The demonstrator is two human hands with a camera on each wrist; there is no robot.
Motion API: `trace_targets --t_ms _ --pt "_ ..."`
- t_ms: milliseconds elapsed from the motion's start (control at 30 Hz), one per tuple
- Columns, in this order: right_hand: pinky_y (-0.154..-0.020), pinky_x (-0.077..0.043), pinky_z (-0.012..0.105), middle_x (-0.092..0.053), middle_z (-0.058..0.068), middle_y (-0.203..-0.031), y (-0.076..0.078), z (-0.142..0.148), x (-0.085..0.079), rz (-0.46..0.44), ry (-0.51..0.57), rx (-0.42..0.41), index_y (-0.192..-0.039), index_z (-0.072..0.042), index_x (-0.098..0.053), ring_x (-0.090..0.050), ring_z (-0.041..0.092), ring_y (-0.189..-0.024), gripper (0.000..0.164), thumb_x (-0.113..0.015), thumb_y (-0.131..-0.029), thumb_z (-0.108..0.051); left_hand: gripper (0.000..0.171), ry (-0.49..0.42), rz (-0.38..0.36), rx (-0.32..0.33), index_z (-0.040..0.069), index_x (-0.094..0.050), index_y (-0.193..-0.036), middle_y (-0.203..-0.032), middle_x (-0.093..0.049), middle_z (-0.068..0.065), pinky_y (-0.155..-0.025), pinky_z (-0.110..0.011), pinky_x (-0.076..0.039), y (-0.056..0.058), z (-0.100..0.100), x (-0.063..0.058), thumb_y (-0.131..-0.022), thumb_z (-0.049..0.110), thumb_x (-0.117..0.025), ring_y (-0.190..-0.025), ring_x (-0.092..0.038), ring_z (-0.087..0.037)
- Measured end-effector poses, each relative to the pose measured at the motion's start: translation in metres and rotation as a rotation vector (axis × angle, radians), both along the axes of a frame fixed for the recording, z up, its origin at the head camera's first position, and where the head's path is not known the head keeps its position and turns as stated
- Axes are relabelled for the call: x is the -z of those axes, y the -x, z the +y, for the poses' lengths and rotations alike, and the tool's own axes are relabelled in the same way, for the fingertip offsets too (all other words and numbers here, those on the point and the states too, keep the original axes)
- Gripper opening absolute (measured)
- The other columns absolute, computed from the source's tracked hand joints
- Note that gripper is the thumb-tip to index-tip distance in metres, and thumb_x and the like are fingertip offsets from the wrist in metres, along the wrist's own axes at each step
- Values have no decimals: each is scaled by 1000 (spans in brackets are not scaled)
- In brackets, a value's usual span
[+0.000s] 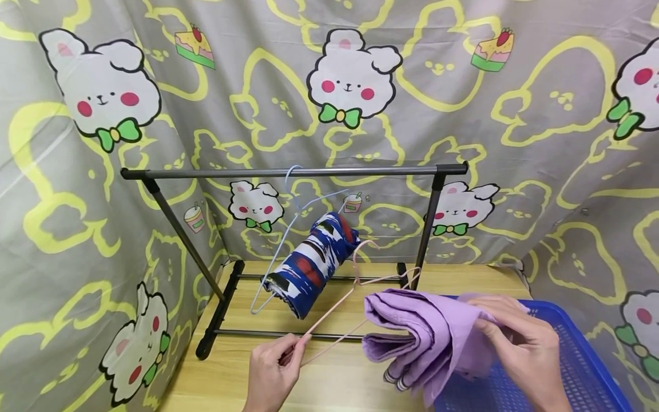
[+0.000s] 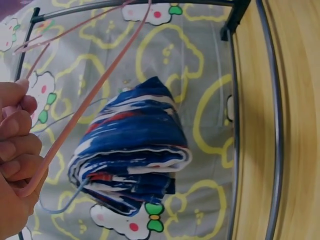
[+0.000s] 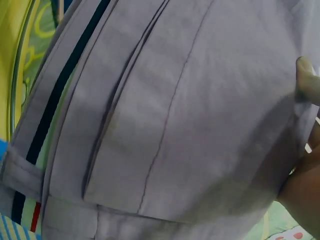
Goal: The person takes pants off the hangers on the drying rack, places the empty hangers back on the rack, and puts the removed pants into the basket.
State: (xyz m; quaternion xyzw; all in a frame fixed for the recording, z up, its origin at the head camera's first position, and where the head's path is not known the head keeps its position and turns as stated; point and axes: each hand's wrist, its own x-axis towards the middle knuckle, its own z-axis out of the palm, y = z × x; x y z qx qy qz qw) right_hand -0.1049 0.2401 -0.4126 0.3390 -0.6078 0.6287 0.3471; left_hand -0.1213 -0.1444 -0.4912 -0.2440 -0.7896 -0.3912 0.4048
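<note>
My left hand [image 1: 273,369] pinches one corner of a thin pink clothes hanger [image 1: 330,313], whose hook points up and away from me. In my right hand [image 1: 532,349] is a folded purple garment [image 1: 432,329], gripped at its right edge between thumb and fingers. The garment's layered folds hang toward the hanger, and the hanger's lower bar passes out of sight at the cloth. Close up in the right wrist view, the garment [image 3: 225,100] shows seams and a dark stripe, with the thumb [image 3: 307,82] on its edge.
A dark metal rack [image 1: 360,171] stands on the wooden table [image 1: 329,383]. From its rail hangs a light blue hanger [image 1: 297,209] with a folded blue, white and red garment [image 1: 314,263] over it. A blue plastic basket [image 1: 582,343] sits at right. Patterned curtains [image 1: 443,63] enclose the space.
</note>
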Motion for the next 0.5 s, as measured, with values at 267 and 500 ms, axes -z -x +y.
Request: trace_targets --t_ms 267,500 --pt "-90 -51 16 -75 17 -99 -4 17 10 -11 -150 266 -93 19 -72 -69 15 -102 11 -75 -83 17 25 -18 -14 -15 20 -69 -73 -55 -46 15 -44 -6 -26 -7 -8 -16 -79 -1 -83 -50 -33 10" --pt "-91 -49 16 -76 14 -98 -6 25 19 -27 -200 353 -94 17 -73 -68 12 -102 11 -75 -83 16 19 -56 23 -69 15 -72 -73 -56 -48 15 -43 -7 -27 -9 -9 -27 -82 3 -82 -49 -34 9"
